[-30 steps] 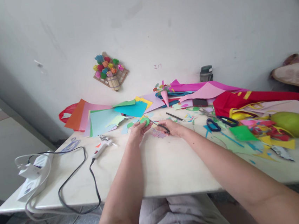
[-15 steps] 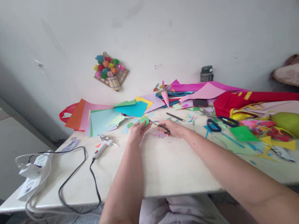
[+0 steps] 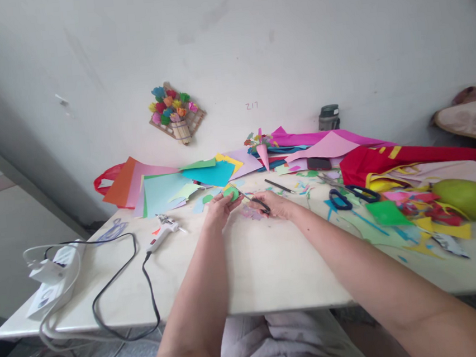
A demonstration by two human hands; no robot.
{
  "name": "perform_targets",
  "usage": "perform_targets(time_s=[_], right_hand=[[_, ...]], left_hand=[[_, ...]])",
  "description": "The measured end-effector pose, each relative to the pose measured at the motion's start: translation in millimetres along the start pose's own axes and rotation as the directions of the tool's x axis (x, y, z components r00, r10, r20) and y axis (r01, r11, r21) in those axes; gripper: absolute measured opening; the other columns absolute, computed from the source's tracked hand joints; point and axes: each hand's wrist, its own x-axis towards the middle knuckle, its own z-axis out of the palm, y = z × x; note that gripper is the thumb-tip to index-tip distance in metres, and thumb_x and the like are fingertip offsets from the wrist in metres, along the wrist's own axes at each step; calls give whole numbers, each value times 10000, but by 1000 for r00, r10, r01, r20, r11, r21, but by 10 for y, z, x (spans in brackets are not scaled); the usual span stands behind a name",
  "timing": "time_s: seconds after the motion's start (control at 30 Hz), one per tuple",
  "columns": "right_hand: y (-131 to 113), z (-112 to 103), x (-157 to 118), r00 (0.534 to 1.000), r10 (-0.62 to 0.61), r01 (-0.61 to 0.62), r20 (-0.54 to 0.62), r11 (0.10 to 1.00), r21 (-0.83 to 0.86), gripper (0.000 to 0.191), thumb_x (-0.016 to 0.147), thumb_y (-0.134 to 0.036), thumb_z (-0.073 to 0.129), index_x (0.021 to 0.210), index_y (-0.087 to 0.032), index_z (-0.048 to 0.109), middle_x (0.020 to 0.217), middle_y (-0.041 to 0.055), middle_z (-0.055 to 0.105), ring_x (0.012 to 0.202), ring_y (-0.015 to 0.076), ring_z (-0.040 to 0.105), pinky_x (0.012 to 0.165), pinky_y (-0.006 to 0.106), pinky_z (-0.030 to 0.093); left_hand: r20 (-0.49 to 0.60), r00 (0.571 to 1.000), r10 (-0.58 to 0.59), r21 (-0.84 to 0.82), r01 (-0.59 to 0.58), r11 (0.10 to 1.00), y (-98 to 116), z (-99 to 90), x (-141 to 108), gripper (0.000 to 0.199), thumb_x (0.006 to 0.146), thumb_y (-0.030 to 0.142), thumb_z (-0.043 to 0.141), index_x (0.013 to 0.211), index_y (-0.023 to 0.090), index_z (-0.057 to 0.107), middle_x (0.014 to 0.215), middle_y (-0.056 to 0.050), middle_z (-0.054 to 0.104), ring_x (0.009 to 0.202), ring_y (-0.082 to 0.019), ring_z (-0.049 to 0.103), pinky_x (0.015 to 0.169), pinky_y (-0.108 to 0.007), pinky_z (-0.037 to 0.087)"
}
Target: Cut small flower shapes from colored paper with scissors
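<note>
Between the fingers of my left hand (image 3: 221,209) is a small green piece of paper (image 3: 231,193). My right hand (image 3: 275,205) grips a pair of scissors (image 3: 259,202) by dark handles, and the blades point up and left to the green paper's edge. Whether the blades are closed on the paper is too small to tell. Pale purple paper scraps (image 3: 253,214) lie on the table below the scissors. A black pen (image 3: 280,186) rests just beyond my right hand.
A white glue gun (image 3: 163,233) lies on the left, its cord running near a power strip (image 3: 56,280). Coloured paper sheets (image 3: 166,192) spread along the back. A pink paper cone with flowers (image 3: 263,156) stands there. More scissors (image 3: 341,199) and scraps lie right.
The green paper in my left hand has shifted and turned very slightly at the scissor blades. Both hands stay in nearly the same place.
</note>
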Motion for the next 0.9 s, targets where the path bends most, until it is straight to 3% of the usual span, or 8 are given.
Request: perform_targets(time_s=[0.47, 0.6, 0.77, 0.9], right_hand=[[114, -11, 118, 999, -25, 23, 23, 997, 67, 265, 708, -351, 713, 652, -169, 528, 453, -68, 418, 354, 60, 350, 326, 199, 246], [70, 4, 89, 999, -5, 2, 35, 997, 77, 272, 716, -346, 697, 629, -167, 512, 437, -66, 417, 341, 59, 344, 319, 201, 245], [-3, 1, 6, 997, 19, -24, 70, 998, 64, 263, 752, -338, 678, 663, -169, 498, 447, -59, 453, 339, 57, 371, 311, 188, 234], [-2, -30, -24, 996, 35, -35, 86, 999, 2, 294, 790, -409, 654, 721, -167, 501, 494, -44, 502, 344, 54, 412, 287, 171, 187]], left_hand=[[-14, 1000, 16, 23, -15, 1000, 5, -3, 0, 205, 662, 200, 798, 815, 116, 692, 852, -88, 737, 805, -221, 722, 905, -385, 551], [-44, 999, 17, 82, -14, 997, 35, 19, -21, 193, 690, 228, 787, 812, 127, 676, 793, -60, 727, 746, -195, 713, 822, -349, 568], [-70, 997, 15, 116, -7, 993, 80, 34, -47, 266, 640, 280, 826, 761, 117, 654, 669, -40, 694, 570, -135, 659, 597, -239, 540], [-60, 998, 13, 121, -6, 993, 93, 34, -52, 296, 601, 288, 847, 744, 115, 654, 645, -36, 685, 551, -126, 650, 596, -233, 537]])
